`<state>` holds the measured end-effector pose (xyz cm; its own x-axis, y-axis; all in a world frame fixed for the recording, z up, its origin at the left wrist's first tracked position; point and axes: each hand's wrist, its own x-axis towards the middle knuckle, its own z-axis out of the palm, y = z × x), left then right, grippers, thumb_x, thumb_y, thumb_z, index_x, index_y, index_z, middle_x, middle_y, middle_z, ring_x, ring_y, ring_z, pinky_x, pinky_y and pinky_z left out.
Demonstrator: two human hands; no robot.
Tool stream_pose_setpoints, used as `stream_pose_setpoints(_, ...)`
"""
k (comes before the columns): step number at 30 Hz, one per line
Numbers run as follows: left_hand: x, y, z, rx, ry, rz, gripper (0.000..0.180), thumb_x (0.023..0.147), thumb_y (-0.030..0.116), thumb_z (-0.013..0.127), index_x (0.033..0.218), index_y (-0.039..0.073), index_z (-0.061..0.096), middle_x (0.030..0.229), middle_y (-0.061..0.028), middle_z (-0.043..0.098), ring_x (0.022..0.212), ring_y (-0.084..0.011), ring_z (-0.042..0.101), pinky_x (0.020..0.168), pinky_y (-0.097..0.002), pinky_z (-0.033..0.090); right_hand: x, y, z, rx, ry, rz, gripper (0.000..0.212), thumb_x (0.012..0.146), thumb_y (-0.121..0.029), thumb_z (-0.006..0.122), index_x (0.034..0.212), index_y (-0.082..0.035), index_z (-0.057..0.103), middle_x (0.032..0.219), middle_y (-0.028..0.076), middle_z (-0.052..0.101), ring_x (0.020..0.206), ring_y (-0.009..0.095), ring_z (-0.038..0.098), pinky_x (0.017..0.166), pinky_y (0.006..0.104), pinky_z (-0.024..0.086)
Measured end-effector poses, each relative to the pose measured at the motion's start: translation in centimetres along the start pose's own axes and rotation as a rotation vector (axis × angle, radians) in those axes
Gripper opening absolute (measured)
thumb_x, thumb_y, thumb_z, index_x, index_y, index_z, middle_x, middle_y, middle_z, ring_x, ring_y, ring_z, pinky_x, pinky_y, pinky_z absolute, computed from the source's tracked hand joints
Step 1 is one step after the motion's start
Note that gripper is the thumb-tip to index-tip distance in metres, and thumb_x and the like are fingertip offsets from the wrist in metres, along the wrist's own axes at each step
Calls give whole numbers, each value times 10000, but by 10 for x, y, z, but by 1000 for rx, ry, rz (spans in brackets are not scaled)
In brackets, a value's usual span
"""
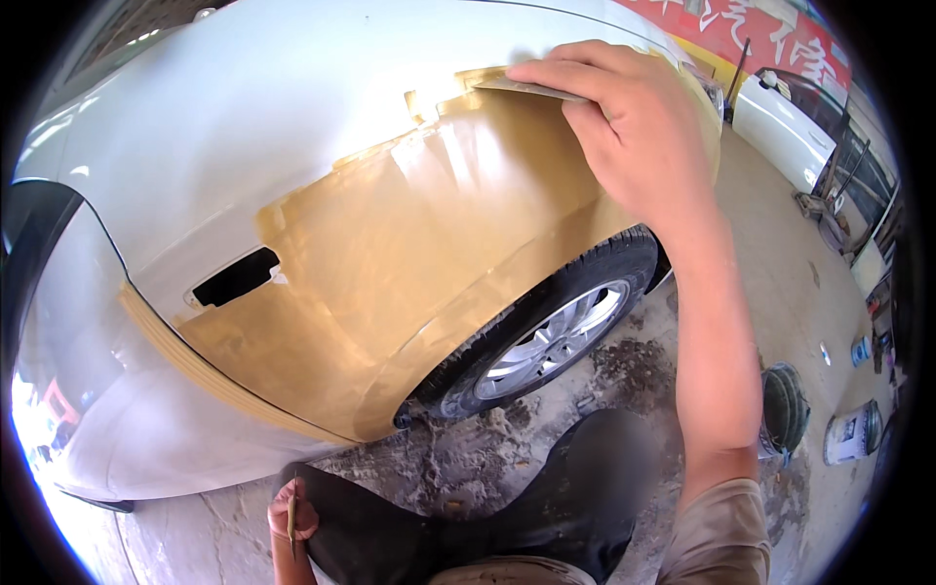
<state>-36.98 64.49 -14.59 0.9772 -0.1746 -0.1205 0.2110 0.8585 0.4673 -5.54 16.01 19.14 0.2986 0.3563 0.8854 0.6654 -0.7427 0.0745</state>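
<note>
The car's white side panel (263,107) carries a wide coat of tan filler (419,244) above the wheel. My right hand (634,122) is closed on a thin, flat spreader (531,90), its fingers stretched along the blade. That blade lies against the upper edge of the filler, where rough tan streaks run onto the white paint. Low at the left, by my knee, my left hand (281,515) grips a thin, flat plate (293,517) seen edge-on, with tan on it. A dark rectangular opening (237,278) sits at the filler's left end.
Below the panel is a wheel with a silver rim (554,341). My dark-trousered legs (380,502) are bent close to the car. To the right stand a dark bucket (785,409) and a white bucket (851,434). A loose white car door (783,132) leans farther back.
</note>
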Motion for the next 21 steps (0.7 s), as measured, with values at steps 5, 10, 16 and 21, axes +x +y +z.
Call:
stream_pose_setpoints(5, -8, 2, -4, -74, 66, 16, 159, 916, 101, 568, 935, 14, 437, 486, -51, 370, 345, -131, 308, 339, -291, 223, -30, -7, 10, 43, 57, -7, 284, 751, -45, 679, 981, -191, 761, 988, 14, 685, 946, 252, 624, 861, 391, 450)
stream_pose_setpoints(10, -6, -1, 1, -97, 55, 1, 156, 914, 94, 567, 938, 17, 433, 484, -42, 355, 342, -128, 298, 338, -290, 210, -86, -26, 7, -92, 80, 1, 346, 729, -17, 672, 1011, -195, 764, 1026, 32, 675, 997, 255, 628, 865, 389, 436)
stream_pose_setpoints(16, -5, 0, -3, -82, 41, -3, 164, 914, 98, 566, 961, 18, 431, 486, -37, 347, 353, -128, 309, 343, -287, 222, -149, -31, 13, -85, -4, 59, 338, 709, -54, 682, 1010, -190, 751, 1034, 21, 663, 1007, 240, 626, 843, 395, 410)
stream_pose_setpoints(21, -5, 2, -13, -12, -34, -25, 222, 907, 147, 500, 1092, 26, 477, 503, -24, 353, 372, -117, 319, 359, -266, 271, -176, -34, 7, -58, 78, 122, 367, 695, -53, 660, 1032, -165, 754, 1041, 65, 671, 982, 272, 632, 824, 402, 420)
